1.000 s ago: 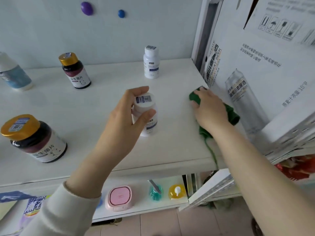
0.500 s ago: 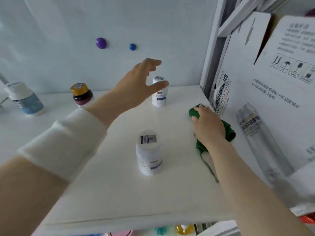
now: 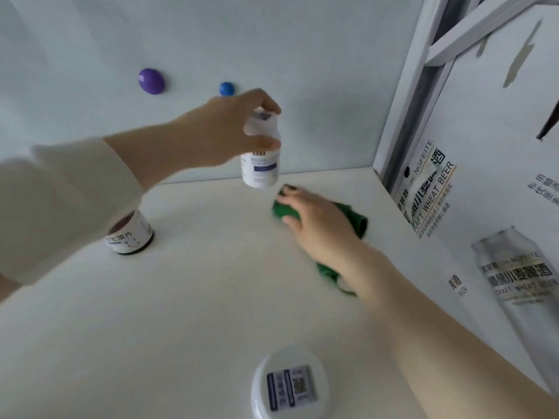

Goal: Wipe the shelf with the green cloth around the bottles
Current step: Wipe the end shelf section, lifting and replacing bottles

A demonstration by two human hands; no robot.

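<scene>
My left hand grips a small white bottle by its top and holds it lifted just above the back of the white shelf. My right hand presses the green cloth flat on the shelf, right below and beside that lifted bottle. The cloth's tail trails back under my right wrist. A second white bottle stands near the front edge. A dark bottle with a white label stands at the left, partly hidden by my left sleeve.
A white cardboard beer box closes off the shelf's right side. The pale back wall carries a purple magnet and a blue magnet. A white frame post rises at the back right corner.
My left hand reached to the back, took hold of the rear white bottle and lifted it. My right hand slid the green cloth leftward and back, into the spot under that bottle.
</scene>
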